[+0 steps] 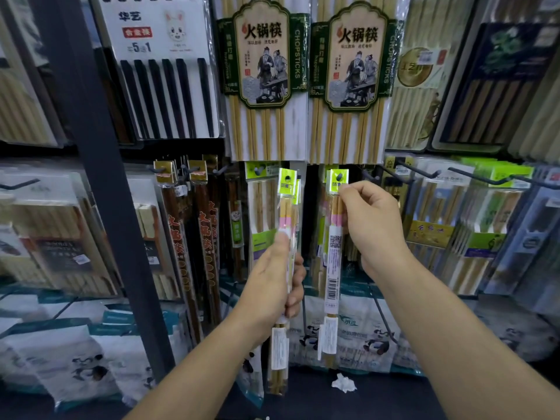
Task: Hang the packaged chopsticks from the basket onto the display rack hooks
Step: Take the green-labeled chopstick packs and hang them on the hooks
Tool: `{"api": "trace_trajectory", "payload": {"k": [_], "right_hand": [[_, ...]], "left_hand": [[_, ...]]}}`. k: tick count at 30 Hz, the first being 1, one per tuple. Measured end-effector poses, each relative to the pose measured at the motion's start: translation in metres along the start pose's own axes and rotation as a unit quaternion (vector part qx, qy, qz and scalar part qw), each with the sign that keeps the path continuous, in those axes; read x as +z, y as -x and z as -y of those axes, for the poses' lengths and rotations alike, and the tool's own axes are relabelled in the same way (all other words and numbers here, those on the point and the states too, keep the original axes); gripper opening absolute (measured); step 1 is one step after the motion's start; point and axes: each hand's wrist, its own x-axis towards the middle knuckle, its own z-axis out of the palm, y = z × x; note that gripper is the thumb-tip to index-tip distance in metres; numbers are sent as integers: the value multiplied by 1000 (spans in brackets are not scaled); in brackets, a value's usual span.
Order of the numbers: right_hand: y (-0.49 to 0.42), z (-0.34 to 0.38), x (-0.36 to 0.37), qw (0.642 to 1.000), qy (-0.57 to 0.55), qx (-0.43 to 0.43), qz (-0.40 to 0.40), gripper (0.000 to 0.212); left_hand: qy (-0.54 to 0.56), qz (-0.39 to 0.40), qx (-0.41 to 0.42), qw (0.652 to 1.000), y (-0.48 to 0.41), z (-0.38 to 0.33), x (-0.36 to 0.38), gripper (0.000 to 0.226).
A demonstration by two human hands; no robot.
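**Light, stiff packs: take them by the header**

Your left hand [272, 277] grips a bundle of spare packs [287, 192] around its middle. Your right hand [372, 225] pinches a single pack [331, 268] just below its green header card [339, 180]. Judge it light, rigid lengthwise and slick in its film, so hold near the hole. I cannot tell whether a hook is through that hole. Big hotpot chopstick packs [262, 71] hang just above, crowding the approach. Bare hooks [424, 172] jut out to the right, and a paper scrap [344, 383] lies below.
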Motion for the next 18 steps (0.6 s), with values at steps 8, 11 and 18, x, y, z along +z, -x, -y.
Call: {"api": "trace_trajectory", "payload": {"k": [8, 11, 18], "right_hand": [[0, -9, -6, 1000, 28, 4, 4, 32], [2, -10, -6, 999, 27, 3, -32, 21], [20, -7, -1, 997, -44, 8, 55, 27]], "left_hand": [[-10, 22, 36, 999, 2, -5, 2, 37], [-22, 27, 59, 998, 4, -7, 4, 31], [-44, 57, 82, 994, 2, -3, 8, 33]]}}
